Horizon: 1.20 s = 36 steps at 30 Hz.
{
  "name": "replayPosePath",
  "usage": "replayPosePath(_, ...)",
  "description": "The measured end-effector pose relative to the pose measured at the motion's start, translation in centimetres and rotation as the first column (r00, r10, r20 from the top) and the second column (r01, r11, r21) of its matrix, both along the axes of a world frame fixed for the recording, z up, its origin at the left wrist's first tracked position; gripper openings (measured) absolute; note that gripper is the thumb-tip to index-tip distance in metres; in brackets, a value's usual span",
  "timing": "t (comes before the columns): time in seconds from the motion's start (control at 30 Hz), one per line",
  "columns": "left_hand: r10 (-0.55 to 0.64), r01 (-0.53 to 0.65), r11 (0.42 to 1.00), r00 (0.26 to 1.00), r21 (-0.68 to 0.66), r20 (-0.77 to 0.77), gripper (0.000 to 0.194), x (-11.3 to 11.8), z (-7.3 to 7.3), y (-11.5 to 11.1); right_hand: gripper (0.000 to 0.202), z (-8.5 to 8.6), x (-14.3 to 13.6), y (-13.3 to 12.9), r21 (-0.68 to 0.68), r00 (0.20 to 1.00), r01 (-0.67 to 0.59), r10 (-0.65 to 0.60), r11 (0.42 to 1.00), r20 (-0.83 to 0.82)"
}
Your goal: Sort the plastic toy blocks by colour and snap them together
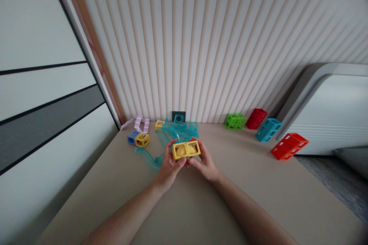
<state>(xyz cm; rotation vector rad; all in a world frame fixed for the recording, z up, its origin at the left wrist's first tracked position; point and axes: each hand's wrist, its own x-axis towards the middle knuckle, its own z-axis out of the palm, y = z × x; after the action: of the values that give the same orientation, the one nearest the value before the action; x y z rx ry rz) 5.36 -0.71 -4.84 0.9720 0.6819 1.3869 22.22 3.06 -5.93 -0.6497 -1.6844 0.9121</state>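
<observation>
Both my hands hold a pair of yellow building blocks (186,150) side by side above the table. They are open-framed, with rounded yellow shapes visible inside the frames. My left hand (169,165) is closed around the left end, thumb at the lower front edge. My right hand (206,163) grips the right end in the same way. Behind them lie clear teal plastic track pieces (181,130), partly hidden by my hands. Left of my hands, a blue block (132,138) touches another yellow block (142,140).
Lilac pieces (142,124), a small yellow block (159,124) and a dark square piece (178,117) lie along the ribbed wall. Toward the right stand green blocks (235,121), red blocks (257,118), blue blocks (268,129) and orange-red blocks (289,146), near the table's right edge.
</observation>
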Motion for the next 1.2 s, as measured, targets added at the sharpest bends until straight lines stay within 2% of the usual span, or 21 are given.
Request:
replayPosePath(0.07, 0.016, -0.016, 1.0, 0.999, -0.008, 0.033, 0.082, 0.0, -0.1, 0.1, 0.059, 0.0, 0.0, 0.0, 0.026, 0.997, 0.049, -0.05, 0.998, 0.053)
replayPosePath(0.17, 0.028, -0.025, 0.999, 0.996, -0.043, 0.083, 0.088, 0.1, -0.2, 0.2, 0.047, 0.0, 0.0, 0.1, 0.149, 0.98, 0.163, -0.178, 0.975, 0.09)
replayPosePath(0.27, 0.051, -0.041, 0.993, 0.995, -0.112, 0.083, 0.086, 0.3, -0.1, 0.3, 0.046, 0.1, 0.1, 0.0, 0.26, 0.972, 0.173, -0.207, 0.95, 0.11)
replayPosePath(0.33, 0.052, -0.043, 0.99, 0.996, -0.134, 0.071, 0.08, 0.4, 0.1, 0.3, 0.046, 0.1, 0.1, -0.1, 0.287, 0.97, 0.162, -0.205, 0.944, 0.128)
replayPosePath(0.53, 0.015, -0.011, 0.996, 0.999, -0.086, 0.05, 0.065, 0.0, 0.4, 0.4, 0.047, 0.0, 0.1, -0.1, 0.241, 0.979, 0.111, -0.148, 0.964, 0.138)
replayPosePath(0.73, 0.036, -0.035, 0.995, 0.999, -0.091, 0.006, 0.069, -0.2, 1.0, 0.3, 0.054, 0.1, 0.2, 0.1, 0.183, 0.981, 0.13, -0.153, 0.974, 0.117)
replayPosePath(1.03, 0.02, -0.021, 0.998, 1.0, -0.055, -0.021, 0.07, -0.2, 1.1, 0.1, 0.049, 0.0, 0.2, 0.2, 0.152, 0.98, 0.141, -0.16, 0.978, 0.118)
replayPosePath(1.2, -0.006, 0.006, 0.999, 1.0, -0.036, -0.004, 0.073, -0.2, 1.2, -0.2, 0.044, 0.3, 0.2, 0.2, 0.237, 0.983, 0.12, -0.149, 0.964, 0.11)
